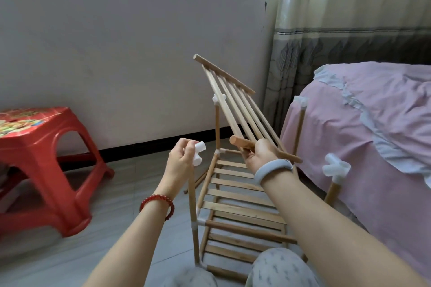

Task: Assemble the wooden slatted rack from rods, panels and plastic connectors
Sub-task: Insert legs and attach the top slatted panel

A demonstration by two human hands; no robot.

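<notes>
The part-built wooden rack [235, 196] stands on the floor in front of me, with slatted lower shelves joined to upright rods by white plastic connectors. My left hand [180, 161] grips the white connector [199, 152] on top of the near-left upright rod [193, 212]. My right hand [256, 155] holds the near end rod of a loose slatted panel [235, 100], which tilts up and away over the rack. White connectors top the far-left upright [218, 98], the far-right upright [300, 101] and the near-right upright [335, 166].
A red plastic stool [44, 161] stands at the left. A bed with a pink cover [373, 128] sits close along the rack's right side. Loose rods [197, 182] lie on the grey floor by the rack. Wall and curtain are behind. My knees are at the bottom edge.
</notes>
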